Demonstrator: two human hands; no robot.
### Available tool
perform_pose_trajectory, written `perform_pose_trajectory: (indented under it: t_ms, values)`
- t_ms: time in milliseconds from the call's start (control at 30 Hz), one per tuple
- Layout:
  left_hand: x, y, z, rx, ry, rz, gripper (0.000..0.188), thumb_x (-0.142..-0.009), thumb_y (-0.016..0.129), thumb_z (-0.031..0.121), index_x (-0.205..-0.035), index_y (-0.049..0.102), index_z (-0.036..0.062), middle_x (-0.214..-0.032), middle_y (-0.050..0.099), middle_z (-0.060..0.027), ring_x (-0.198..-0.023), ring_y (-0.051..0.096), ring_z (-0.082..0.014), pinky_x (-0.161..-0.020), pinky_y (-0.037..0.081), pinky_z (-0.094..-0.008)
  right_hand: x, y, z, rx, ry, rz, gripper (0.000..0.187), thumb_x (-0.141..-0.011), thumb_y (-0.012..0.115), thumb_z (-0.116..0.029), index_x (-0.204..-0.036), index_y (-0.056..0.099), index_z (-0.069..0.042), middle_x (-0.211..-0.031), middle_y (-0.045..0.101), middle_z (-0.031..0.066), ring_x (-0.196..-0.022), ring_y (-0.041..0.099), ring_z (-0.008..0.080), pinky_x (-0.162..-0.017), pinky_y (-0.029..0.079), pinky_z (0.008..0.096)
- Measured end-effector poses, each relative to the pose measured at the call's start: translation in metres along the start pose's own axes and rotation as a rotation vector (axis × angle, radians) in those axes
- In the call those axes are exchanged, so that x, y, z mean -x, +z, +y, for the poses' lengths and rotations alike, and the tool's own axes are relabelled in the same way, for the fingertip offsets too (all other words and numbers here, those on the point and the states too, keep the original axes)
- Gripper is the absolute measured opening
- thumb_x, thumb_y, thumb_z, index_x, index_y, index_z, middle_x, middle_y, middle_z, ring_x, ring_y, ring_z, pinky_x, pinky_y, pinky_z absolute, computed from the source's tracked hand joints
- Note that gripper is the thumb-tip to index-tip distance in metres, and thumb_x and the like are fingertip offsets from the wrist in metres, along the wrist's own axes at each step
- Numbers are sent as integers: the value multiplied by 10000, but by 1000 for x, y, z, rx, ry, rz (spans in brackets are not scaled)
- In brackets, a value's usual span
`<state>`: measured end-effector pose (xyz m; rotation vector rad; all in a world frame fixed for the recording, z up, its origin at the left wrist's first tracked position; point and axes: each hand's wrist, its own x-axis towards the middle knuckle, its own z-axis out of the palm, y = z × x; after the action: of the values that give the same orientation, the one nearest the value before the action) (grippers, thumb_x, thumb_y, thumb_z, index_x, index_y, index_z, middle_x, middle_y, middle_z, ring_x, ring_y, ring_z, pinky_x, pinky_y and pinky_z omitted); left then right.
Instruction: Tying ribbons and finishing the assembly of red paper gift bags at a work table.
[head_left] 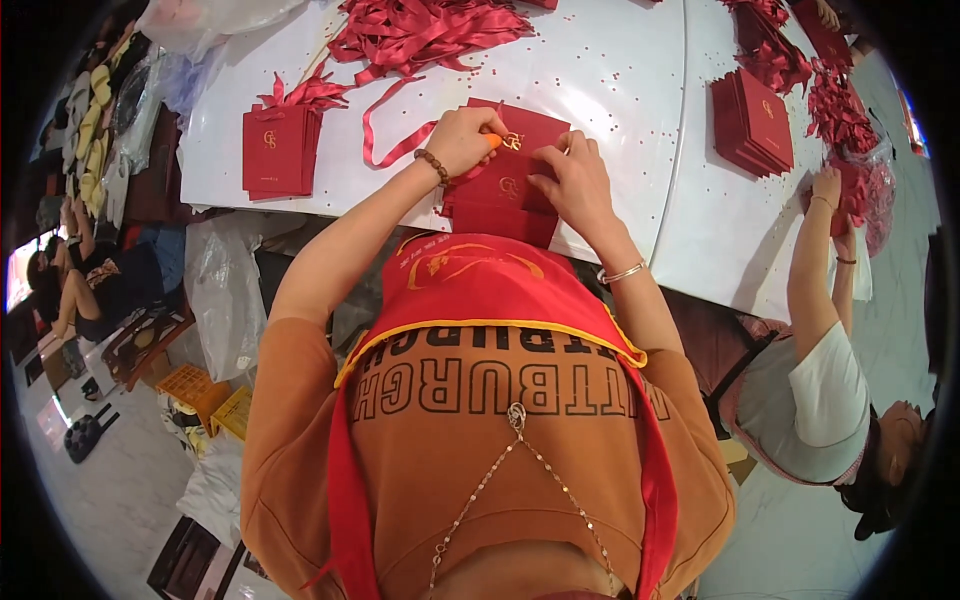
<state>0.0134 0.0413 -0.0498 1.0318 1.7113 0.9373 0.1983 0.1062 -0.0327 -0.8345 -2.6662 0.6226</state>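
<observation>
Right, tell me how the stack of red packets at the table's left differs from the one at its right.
The left stack looks thinner; the right stack looks thicker, with many layered edges showing.
The left stack sits nearly square in the view, while the right stack sits slanted.
The left stack lies left of the table seam; the right stack lies beyond it.
Both are red, with gold marking on top.
</observation>
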Motion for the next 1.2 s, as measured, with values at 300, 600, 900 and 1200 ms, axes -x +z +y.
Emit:
perform_pose_trajectory:
  t_ms: [300,600,900,1200]
  values:
    - [14,6,0,398,6,93,118,-819,551,29,-914,609,-9,-747,626,-84,-608,595,-101,-524,482,-206,-6,4,28,-502,336,-190,216,-747,674,-128,-927,604,-32,-777,578,51,-677,545,123,-592,439,261]
    - [32,33,-8,-91,117,209,133,-802,577,38,-927,572,-9,-709,617,-70,-591,590,-101,-523,467,-209,-20,10,14,-824,512,-325,294,-738,683,-110,-985,583,14,-795,570,71,-605,558,124,-535,453,254]
    - [31,38,-6,4,48,177,91,-812,544,42,-889,565,-2,-682,604,-60,-558,584,-98,-495,466,-216,-17,22,20,-754,428,-293,287,-751,675,-87,-1002,565,-2,-808,570,29,-683,532,82,-585,432,221]
    - [28,37,1,63,-76,115,114,-795,536,35,-906,541,7,-644,594,-70,-529,577,-134,-479,449,-258,-11,30,26,-918,494,-288,362,-729,673,-77,-1061,564,16,-895,569,75,-733,533,124,-669,454,263]
